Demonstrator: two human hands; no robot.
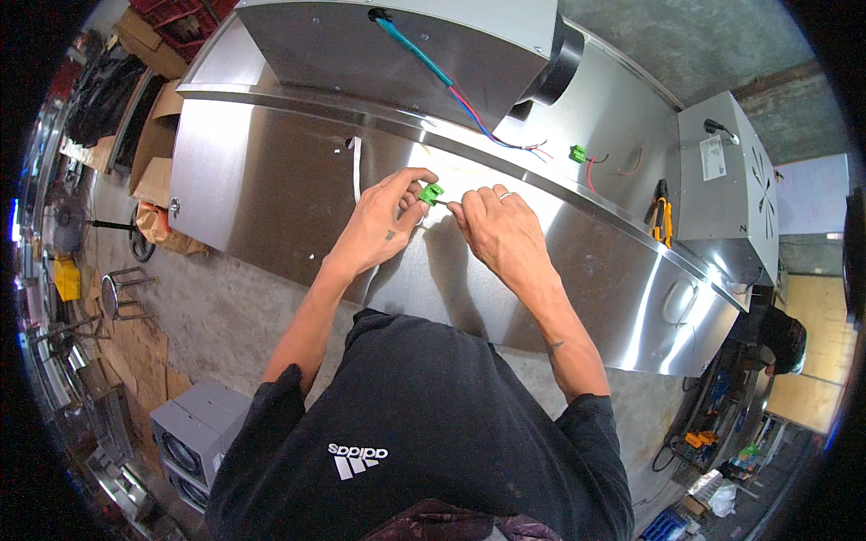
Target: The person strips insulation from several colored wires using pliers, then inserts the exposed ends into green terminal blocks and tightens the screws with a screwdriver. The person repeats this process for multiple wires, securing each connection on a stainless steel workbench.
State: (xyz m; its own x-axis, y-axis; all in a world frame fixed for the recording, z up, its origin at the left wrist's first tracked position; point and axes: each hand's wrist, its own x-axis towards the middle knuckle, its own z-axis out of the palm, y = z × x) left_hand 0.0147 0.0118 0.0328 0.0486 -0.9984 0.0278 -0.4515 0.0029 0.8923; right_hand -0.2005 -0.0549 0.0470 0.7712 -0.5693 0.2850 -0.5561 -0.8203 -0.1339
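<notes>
My left hand [386,216] pinches a small green terminal connector [431,194] between thumb and fingers, in front of the steel panel. Close on its right, my right hand [501,230] is closed on a thin dark shaft [442,202] that reaches to the connector; the rest of it is hidden in the fingers. I cannot tell whether it is a tool or a wire. A second green connector [578,153] sits on the steel top, with short red and black wires near it. Teal-sheathed cable [415,52] hangs from a grey metal box and ends in loose red and blue wires.
The steel panel [271,180] has a raised edge along its top. Behind it stands the grey box [406,81] with a black round duct. Yellow-handled pliers [663,221] lie near a second grey box [731,180]. A stool [117,293] stands at the left.
</notes>
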